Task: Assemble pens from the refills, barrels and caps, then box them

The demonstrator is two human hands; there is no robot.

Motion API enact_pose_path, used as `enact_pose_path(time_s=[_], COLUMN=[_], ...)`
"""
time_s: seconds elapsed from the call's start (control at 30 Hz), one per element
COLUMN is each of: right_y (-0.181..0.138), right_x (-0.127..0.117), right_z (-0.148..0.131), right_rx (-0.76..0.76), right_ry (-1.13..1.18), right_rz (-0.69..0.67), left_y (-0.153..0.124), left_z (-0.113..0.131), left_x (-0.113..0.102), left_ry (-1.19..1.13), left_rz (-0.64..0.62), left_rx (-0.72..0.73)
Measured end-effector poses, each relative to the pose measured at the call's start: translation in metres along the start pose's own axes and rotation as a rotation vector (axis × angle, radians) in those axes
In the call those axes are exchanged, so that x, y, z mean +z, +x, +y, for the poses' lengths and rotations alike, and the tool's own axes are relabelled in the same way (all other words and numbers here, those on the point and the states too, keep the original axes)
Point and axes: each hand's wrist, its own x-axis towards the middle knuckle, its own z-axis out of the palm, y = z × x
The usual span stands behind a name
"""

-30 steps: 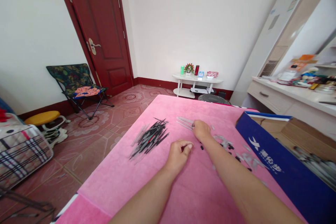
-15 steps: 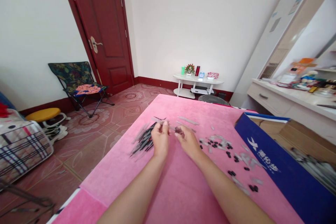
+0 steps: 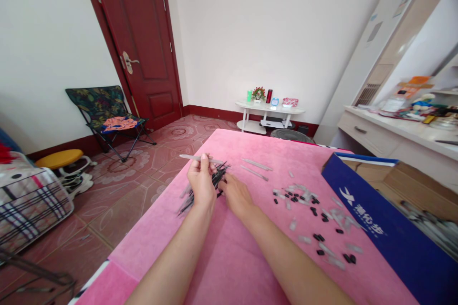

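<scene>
My left hand (image 3: 202,178) is closed in a pinch around a translucent grey pen barrel (image 3: 189,157), held nearly level above the table with its tapered end pointing left. Beneath and beside it lies a heap of thin black pen refills (image 3: 191,200), partly covered by the hand. My right hand (image 3: 236,194) reaches to the right edge of this heap with fingers curled together; its fingertips are partly hidden among the refills. Two more pale barrels (image 3: 256,164) lie beyond my hands, with another slim piece (image 3: 255,173) in front of them.
Small black plugs (image 3: 314,211) and clear caps (image 3: 304,238) are scattered on the pink cloth (image 3: 232,262) at right. A blue cardboard box (image 3: 361,205) holding many pale barrels stands along the right edge. Past the table are a folding chair (image 3: 114,109) and a white side table (image 3: 270,107).
Both hands were together at the middle of the table, right of the heap. My left hand has moved left with the barrel, and my right hand has moved left to the refills.
</scene>
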Motion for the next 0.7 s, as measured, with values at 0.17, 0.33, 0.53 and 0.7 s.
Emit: enact_pose_path(time_s=[0.17, 0.33, 0.53, 0.7], right_y=[-0.012, -0.037, -0.056, -0.065], right_x=[-0.008, -0.019, -0.04, -0.065], right_z=[0.006, 0.028, 0.062, 0.062], right_rx=[-0.167, -0.077, 0.416, 0.403], right_ry=[-0.069, 0.005, 0.788, 1.25], right_rz=[0.025, 0.118, 0.688, 0.91], left_y=[0.001, 0.0, -0.029, -0.056], left_z=[-0.002, -0.005, -0.024, -0.044], left_x=[-0.001, -0.003, 0.005, 0.011], left_ry=[-0.032, -0.098, -0.216, -0.396], left_rz=[-0.017, 0.003, -0.024, 0.064], left_rx=[-0.028, -0.155, -0.568, -0.76])
